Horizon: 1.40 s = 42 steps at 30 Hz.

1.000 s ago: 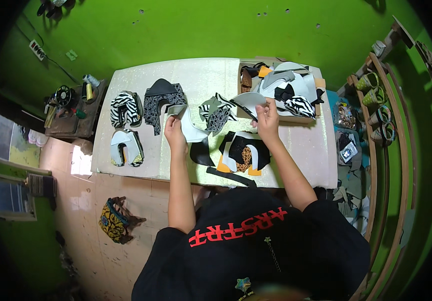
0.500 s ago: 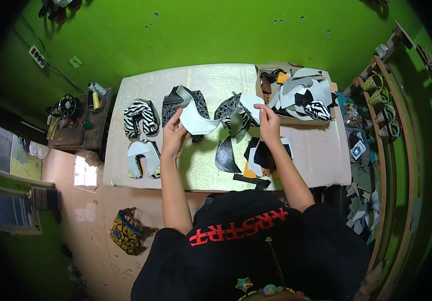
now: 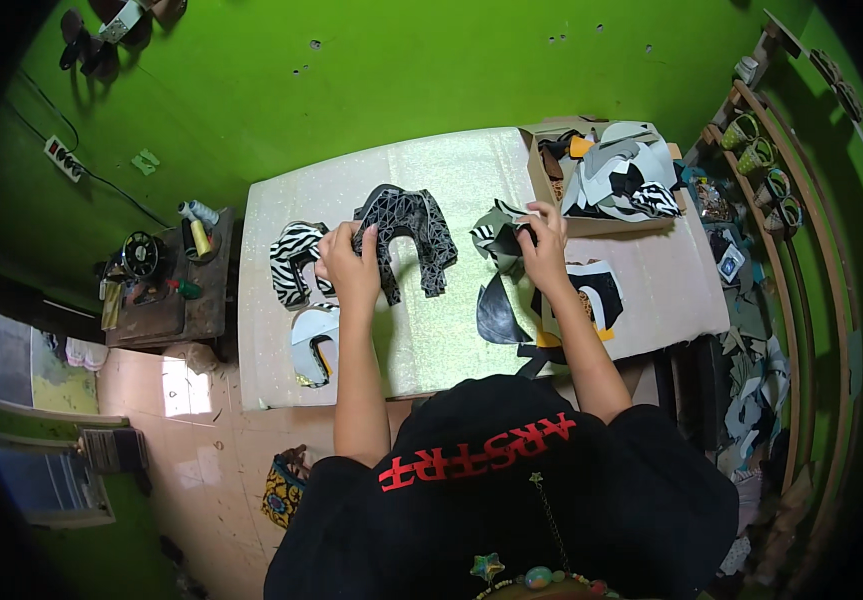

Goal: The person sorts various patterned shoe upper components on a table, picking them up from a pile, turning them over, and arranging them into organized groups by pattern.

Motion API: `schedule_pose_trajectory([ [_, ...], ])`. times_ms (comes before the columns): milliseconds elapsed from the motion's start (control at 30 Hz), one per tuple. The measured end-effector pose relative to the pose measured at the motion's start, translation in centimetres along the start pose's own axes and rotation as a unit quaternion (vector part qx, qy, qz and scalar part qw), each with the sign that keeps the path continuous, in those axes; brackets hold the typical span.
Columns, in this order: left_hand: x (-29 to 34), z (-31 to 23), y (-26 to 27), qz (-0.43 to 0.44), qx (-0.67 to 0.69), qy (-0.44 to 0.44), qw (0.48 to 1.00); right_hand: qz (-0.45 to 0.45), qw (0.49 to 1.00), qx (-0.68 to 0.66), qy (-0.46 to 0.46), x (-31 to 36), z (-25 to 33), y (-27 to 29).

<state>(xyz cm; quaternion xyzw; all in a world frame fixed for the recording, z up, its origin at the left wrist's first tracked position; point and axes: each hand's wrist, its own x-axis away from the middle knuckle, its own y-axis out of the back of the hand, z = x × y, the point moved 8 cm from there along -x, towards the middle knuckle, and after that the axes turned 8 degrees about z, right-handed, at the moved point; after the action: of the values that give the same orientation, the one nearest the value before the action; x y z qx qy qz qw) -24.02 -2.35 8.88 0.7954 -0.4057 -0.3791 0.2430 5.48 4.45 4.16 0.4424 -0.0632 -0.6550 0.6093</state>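
A U-shaped piece of black-and-grey web-patterned material (image 3: 419, 215) lies on the pale table, its open side toward me. My left hand (image 3: 351, 268) is at its left side, thumb and fingers closed on the edge. To the right, my right hand (image 3: 545, 250) pinches the edge of a crumpled zebra-print scrap (image 3: 496, 232); part of its grip is hidden. Below that scrap is a dark, shiny curved piece (image 3: 499, 312). Left of my left hand are U-shaped zebra-print pieces (image 3: 291, 265), with white-backed U-shaped pieces (image 3: 308, 345) nearer to me.
A cardboard box (image 3: 611, 226) full of scraps stands at the table's back right. Black, white and orange pieces (image 3: 601, 290) lie beside my right forearm. At left is a small table (image 3: 196, 310) with thread spools; a wooden rack (image 3: 786, 300) stands at right.
Both hands were holding white-backed pieces raised over the table. Now the left hand is at the web-patterned piece with its printed side up, and the right is at the zebra-print scrap. The view has shifted.
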Motion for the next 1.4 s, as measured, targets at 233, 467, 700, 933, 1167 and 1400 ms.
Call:
schedule_pose_trajectory([
  [233,-0.8,1.8,1.2,0.036,-0.038,0.006,0.999,0.180,0.963,-0.199,0.038,-1.1,2.5,-5.8],
  [467,-2.2,5.7,0.1,0.096,0.113,0.074,0.986,0.282,0.921,-0.252,-0.092,-2.1,4.7,-11.8],
  [700,-1.7,5.8,-4.3,0.251,0.559,0.155,0.775,0.343,0.920,-0.137,-0.128,-3.9,4.7,-16.2],
  [933,-0.8,7.2,-4.8,0.267,0.598,0.194,0.730,0.312,0.926,-0.167,-0.132,-5.8,2.3,-17.2],
  [1167,-2.0,11.2,-6.7,0.184,0.326,0.150,0.915,0.230,0.948,-0.172,-0.138,-6.4,1.5,-17.0],
  [1400,-2.9,14.3,-9.5,0.086,0.183,0.075,0.977,0.181,0.961,-0.151,-0.142,-4.8,1.1,-18.5],
])
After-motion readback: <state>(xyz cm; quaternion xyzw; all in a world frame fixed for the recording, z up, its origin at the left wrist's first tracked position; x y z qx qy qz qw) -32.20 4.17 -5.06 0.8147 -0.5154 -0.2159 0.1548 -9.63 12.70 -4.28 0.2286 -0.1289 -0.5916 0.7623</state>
